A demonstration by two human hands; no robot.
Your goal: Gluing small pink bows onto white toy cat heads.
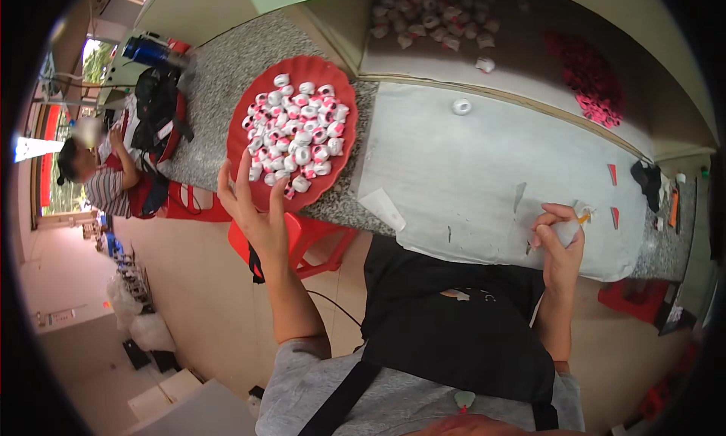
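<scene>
A scalloped red plate (338, 186) stands on the speckled counter at left, heaped with small white ring-like pieces (291, 126) with pink parts. My left hand (259, 223) is over the plate's near edge, its fingers spread and nothing seen in them. One fingertip is close to the lowest pieces in the heap. At right, above a white sheet (461, 175), my right hand (558, 245) is wrapped round a small whitish squeeze bottle (567, 230) with a yellow nozzle. A single white ring-like piece (461, 106) lies near the far edge of the sheet.
Behind the sheet, a shelf holds a pile of white pieces (435, 16) and a heap of pink pieces (597, 88). A white card (383, 209) lies at the sheet's left edge. A red stool (299, 247) stands under the counter. Another person (106, 179) sits far left.
</scene>
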